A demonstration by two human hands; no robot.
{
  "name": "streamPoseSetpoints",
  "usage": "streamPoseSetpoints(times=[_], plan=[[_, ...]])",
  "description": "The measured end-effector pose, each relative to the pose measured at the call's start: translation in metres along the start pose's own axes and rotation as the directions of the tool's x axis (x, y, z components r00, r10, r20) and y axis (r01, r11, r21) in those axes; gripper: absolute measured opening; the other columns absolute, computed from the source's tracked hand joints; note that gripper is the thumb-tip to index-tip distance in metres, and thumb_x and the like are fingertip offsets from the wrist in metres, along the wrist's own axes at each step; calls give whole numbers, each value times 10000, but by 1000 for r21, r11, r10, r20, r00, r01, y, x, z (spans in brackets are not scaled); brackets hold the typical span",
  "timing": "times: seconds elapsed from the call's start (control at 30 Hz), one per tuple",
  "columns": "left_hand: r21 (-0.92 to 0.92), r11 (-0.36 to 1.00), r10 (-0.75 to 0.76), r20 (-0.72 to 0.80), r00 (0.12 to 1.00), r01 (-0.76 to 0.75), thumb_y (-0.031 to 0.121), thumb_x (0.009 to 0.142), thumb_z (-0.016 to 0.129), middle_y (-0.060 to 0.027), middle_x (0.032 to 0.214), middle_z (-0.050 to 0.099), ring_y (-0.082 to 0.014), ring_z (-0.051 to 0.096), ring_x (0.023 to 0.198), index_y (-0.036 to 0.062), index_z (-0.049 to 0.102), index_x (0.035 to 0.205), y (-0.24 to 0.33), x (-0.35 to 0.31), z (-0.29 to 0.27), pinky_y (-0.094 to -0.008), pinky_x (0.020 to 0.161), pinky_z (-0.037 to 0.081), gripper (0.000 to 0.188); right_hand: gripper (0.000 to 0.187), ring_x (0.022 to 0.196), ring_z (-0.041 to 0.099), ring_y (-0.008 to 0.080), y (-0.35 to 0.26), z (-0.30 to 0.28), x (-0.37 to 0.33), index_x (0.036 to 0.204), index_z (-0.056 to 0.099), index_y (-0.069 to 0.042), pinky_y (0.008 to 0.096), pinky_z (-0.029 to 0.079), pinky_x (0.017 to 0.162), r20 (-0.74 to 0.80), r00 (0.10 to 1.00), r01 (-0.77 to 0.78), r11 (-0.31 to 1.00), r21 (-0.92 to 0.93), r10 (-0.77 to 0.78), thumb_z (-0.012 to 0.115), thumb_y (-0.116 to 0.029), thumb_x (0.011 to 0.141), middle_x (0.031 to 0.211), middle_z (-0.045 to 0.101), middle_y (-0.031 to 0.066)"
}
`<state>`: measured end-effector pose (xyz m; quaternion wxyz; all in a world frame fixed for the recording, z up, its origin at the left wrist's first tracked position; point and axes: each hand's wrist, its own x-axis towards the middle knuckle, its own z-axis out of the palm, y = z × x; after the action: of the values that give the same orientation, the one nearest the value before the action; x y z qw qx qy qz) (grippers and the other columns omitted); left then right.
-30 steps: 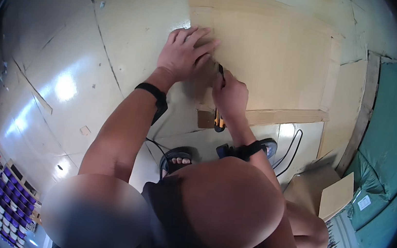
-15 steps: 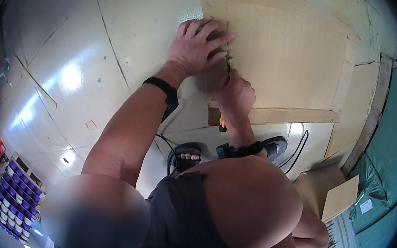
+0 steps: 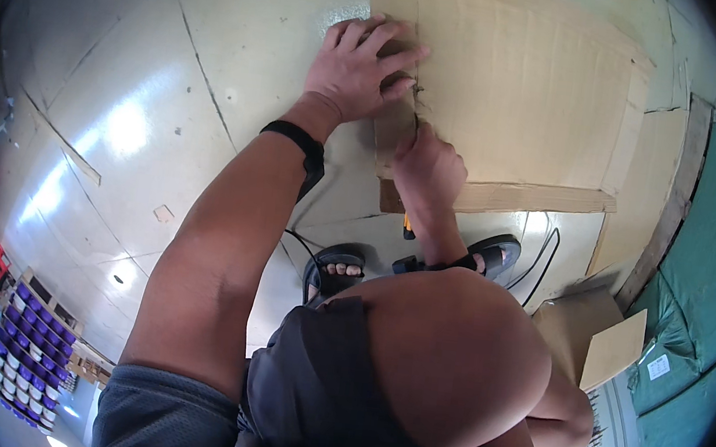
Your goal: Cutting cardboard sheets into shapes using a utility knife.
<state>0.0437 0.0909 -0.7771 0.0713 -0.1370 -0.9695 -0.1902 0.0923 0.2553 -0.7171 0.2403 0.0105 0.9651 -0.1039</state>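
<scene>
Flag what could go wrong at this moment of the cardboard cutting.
The left hand lies flat on the cardboard sheet right beside the right hand, which grips a tool, probably a cutter, so a slip could reach the fingers. The feet wear open sandals close below the working edge. A black cable trails by the feet and could snag.

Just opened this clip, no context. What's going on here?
A person crouches over a flat cardboard sheet on a pale floor. The left hand presses flat on the sheet's left edge strip. The right hand is closed around a tool with a yellow handle, working along that strip; the tip is hidden. Sandalled feet sit just below.
</scene>
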Motion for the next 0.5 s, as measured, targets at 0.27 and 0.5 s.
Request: streamPoseSetpoints(times=[0.27,0.5], plan=[[-2,1000,13,31,999,-13,487,907,650,38,1420,530,-259,477,1315,417,625,1360,-9,-7,1,-464,1101,362,458,201,728,711,426,7,16,-23,960,644,-86,561,567,663,83,995,-43,998,-39,46,566,-268,929,775,715,197],[-11,1000,13,12,1000,-13,470,904,654,37,1418,534,-263,483,1307,412,631,1350,-6,-5,1,-455,1102,358,450,196,745,718,398,18,18,-45,972,631,-76,541,571,674,150,988,-32,996,-83,45,569,-255,923,789,721,179]])
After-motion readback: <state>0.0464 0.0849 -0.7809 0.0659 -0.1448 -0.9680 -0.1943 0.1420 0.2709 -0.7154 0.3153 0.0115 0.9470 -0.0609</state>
